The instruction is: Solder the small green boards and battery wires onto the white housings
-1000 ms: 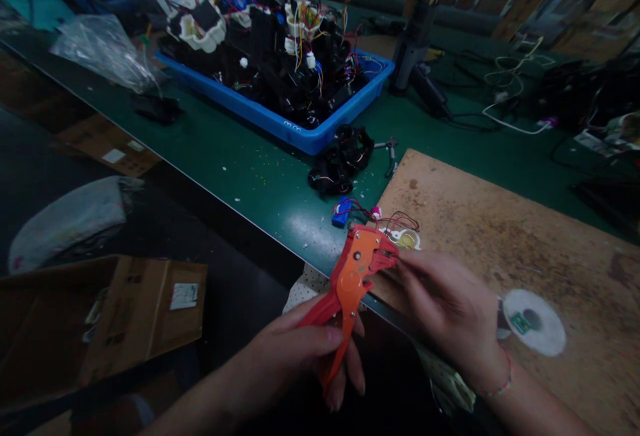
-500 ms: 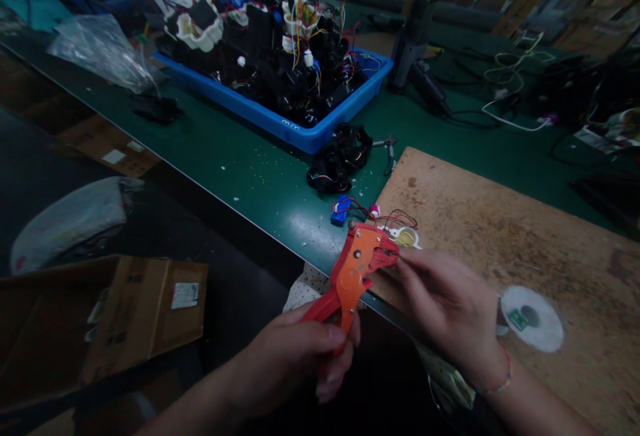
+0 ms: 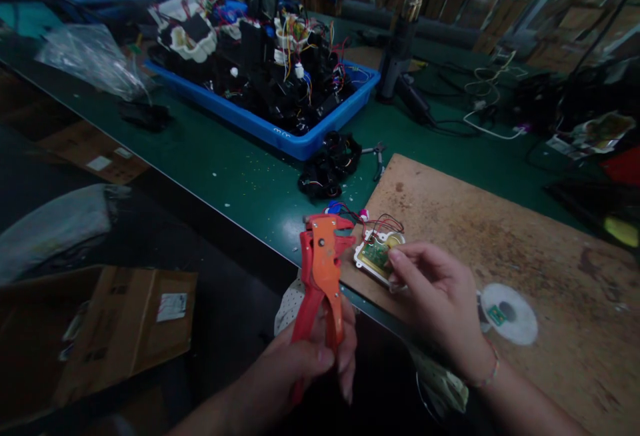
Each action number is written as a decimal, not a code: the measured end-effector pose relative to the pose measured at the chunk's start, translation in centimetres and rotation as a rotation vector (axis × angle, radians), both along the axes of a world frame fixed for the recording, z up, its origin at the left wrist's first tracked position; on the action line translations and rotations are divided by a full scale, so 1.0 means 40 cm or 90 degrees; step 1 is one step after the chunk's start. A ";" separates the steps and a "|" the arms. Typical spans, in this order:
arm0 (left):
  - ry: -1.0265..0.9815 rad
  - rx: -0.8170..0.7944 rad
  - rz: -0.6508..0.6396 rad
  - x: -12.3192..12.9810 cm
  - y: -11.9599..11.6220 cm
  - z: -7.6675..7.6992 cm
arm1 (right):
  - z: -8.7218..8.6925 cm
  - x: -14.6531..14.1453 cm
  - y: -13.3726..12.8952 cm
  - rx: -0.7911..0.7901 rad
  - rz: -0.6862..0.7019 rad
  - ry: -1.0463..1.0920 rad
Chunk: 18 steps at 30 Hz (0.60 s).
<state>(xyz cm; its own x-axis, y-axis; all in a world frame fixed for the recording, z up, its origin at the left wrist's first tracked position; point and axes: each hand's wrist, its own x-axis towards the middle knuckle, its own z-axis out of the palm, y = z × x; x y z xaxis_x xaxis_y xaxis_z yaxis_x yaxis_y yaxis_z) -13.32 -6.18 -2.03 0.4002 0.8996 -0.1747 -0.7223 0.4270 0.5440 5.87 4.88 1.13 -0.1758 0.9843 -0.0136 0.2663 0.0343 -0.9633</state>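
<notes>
My left hand [image 3: 320, 349] is wrapped round the handles of an orange and red wire stripper [image 3: 325, 263]. Its jaws point right and stand apart, with nothing visible between them. At the board's left edge lies a white plastic housing [image 3: 361, 264] with a green circuit board [image 3: 376, 253] in it. Over the housing's right side, my right hand [image 3: 440, 296] pinches what looks like a thin wire, mostly hidden by the fingertips. Red and black wires [image 3: 387, 223] curl behind the housing, close to a blue part [image 3: 333, 207] and a small pink connector [image 3: 363, 215].
A blue tray [image 3: 300, 146] heaped with black housings and wires stands on the green table [image 3: 250, 183]. Black parts [image 3: 327, 166] and pliers [image 3: 379, 159] lie before it. The brown board [image 3: 480, 223] carries a white disc [image 3: 523, 319]. A hot-air tool [image 3: 395, 56] stands behind; cartons [image 3: 135, 329] sit below left.
The wire stripper has moved left, away from my right fingertips, and its jaws have come apart. More of the white housing and its circuit board now shows. The view has shifted slightly.
</notes>
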 end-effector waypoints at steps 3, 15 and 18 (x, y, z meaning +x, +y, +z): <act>0.066 -0.004 0.023 -0.036 0.004 0.013 | 0.002 0.002 0.006 -0.044 -0.019 0.041; 1.112 0.062 0.105 -0.220 0.092 0.063 | -0.009 0.002 -0.027 0.170 -0.115 0.102; 1.372 0.089 0.115 -0.257 0.137 0.071 | 0.054 0.005 -0.066 0.247 -0.173 0.150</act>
<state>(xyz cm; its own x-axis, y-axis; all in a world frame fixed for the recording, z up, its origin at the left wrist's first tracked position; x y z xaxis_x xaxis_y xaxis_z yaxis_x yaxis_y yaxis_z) -23.60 -0.71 0.81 -0.3390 0.9385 -0.0659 0.8664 0.3387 0.3669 6.08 2.24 3.27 0.1314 0.9198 0.3697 0.0934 0.3598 -0.9283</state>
